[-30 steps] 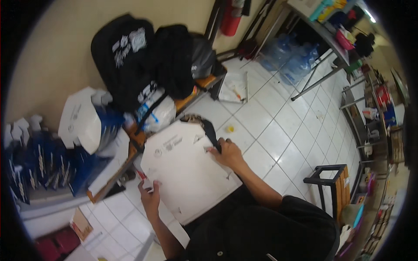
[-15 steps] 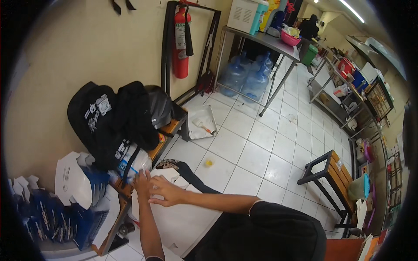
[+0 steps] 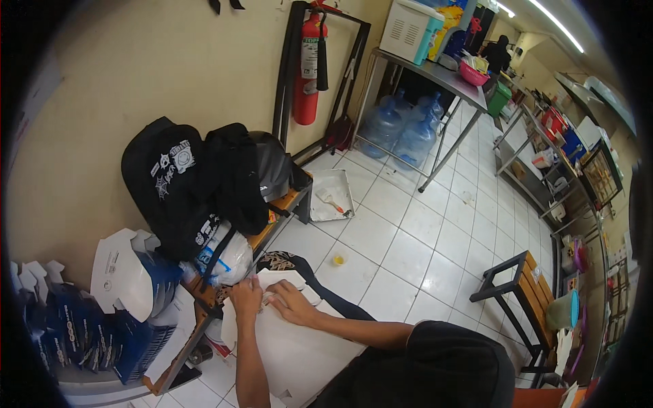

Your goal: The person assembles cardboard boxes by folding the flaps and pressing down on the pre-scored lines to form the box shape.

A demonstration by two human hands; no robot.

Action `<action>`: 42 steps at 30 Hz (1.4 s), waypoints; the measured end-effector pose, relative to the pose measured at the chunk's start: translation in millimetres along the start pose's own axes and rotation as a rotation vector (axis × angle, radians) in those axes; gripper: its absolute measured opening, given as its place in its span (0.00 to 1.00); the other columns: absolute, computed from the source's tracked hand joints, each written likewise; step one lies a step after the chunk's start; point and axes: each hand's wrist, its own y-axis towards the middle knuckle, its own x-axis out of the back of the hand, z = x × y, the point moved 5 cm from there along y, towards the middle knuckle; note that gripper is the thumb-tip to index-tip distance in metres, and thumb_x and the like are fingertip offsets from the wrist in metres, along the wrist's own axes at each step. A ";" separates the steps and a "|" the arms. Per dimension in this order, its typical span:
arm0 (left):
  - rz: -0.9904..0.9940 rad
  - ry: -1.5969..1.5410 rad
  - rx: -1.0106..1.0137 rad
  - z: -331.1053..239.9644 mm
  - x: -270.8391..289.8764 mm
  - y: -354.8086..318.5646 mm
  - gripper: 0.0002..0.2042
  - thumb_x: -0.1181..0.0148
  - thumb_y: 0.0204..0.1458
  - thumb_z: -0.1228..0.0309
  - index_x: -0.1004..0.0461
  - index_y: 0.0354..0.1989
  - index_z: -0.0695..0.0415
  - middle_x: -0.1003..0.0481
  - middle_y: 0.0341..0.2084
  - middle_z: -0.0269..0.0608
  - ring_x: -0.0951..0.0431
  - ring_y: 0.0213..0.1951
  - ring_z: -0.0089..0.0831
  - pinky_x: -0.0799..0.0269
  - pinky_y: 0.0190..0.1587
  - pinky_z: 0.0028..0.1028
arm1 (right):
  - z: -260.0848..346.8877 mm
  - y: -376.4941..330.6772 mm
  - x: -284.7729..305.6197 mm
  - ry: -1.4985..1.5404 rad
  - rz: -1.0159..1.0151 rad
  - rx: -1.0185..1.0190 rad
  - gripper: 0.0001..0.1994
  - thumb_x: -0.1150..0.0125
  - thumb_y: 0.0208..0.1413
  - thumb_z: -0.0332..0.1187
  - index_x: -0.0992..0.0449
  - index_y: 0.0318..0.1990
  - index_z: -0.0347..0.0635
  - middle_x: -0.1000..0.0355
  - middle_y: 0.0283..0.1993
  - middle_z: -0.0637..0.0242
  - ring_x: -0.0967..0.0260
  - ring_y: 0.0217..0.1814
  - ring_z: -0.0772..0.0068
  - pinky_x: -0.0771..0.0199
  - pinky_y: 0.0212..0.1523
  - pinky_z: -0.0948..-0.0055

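A flat white cardboard box blank (image 3: 299,360) with cut flaps lies across my lap. At its far left corner my left hand (image 3: 246,298) is closed on the edge, thumb up. Just to the right, my right hand (image 3: 291,303) has bent fingers pressed on a flap, close beside the left. Fingertips of both hands are partly hidden. Beyond the left hand, a clear plastic bag (image 3: 231,258) with white contents rests on the bench.
Left of me, folded blue-and-white boxes (image 3: 129,272) stand on the wooden bench (image 3: 272,228), with a black backpack (image 3: 160,177) behind. A small yellow cup (image 3: 338,260) and a white tray (image 3: 331,195) with a brush are on the floor. Another bench (image 3: 527,285) stands right.
My hands were together near the plastic bag; now they are slightly apart on the cardboard, the right one lower and farther right. The whole view has shifted a little.
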 end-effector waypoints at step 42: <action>0.271 -2.576 0.290 2.5 -2.8 -16.8 0.46 0.56 0.59 0.30 0.44 0.76 0.54 0.39 0.70 0.60 0.41 0.72 0.55 0.39 0.71 0.50 | 51.3 22.6 -12.0 0.037 -0.007 0.562 0.37 0.28 0.53 0.51 0.32 0.66 0.42 0.42 0.70 0.43 0.47 0.74 0.37 0.49 0.73 0.39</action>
